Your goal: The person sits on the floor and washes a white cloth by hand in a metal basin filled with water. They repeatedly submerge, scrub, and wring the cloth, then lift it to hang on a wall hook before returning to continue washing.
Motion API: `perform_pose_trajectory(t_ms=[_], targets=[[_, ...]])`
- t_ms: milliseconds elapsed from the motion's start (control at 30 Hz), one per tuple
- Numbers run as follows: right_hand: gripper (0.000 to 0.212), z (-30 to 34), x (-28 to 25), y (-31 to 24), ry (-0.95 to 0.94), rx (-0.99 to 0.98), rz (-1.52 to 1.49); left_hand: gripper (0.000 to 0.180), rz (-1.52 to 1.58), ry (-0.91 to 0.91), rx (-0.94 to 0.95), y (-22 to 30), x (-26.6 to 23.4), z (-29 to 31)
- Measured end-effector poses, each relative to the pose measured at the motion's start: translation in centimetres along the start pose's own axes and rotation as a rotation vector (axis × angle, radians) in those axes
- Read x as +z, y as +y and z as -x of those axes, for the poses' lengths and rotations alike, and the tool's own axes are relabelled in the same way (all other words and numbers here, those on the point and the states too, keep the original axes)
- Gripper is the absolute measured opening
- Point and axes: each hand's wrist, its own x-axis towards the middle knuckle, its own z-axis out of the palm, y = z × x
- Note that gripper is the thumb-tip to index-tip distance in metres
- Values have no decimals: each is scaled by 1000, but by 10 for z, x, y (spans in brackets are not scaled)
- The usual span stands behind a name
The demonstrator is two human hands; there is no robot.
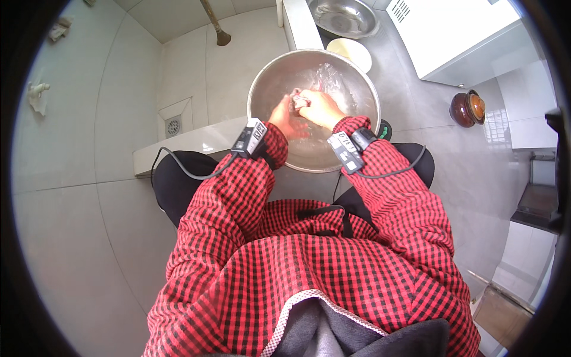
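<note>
So closest to me it's all red-and-black checked smock (309, 279), the person crouched low over the floor with a small black sensor unit strapped on each wrist (250, 138), cables trailing back along the sleeves. Both hands are down in a big steel basin (270, 83) that sits on the grey tiled floor (77, 238), and the basin has water in it. The left hand (281, 114) and right hand (321, 107) meet over a small pale wet lump (300, 101), right in the middle of the basin just above the water; the fingers of both hands are curled closed around it, like they're rubbing or wringing it. Can't tell what the lump actually is, too small and half covered. What I'd worry about: those wrist units and cables hang right at the rim, so a deeper dip or a splash could soak them. The lump looks slippery too, so a loose squeeze could pop it into the water and slosh some onto the tiles, which get slick. Further back there's a floor drain (173, 125), a second steel bowl (345, 16) with a pale plate (351, 52) beside it, a white appliance (458, 35), and a brown lidded clay pot (467, 108) off to the right.
</note>
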Motion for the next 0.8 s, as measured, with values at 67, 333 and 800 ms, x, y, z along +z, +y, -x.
perform_pose_trajectory(t_ms=[67,333,800], targets=[[16,4,-18,-19,-141,11,101,48,61,-168,93,9,1,-2],[22,0,-55,4,-310,25,-832,27,30,-482,142,20,28,3],[20,-12,-17,-2,18,121,-1113,43,-171,-321,268,15,40,35]])
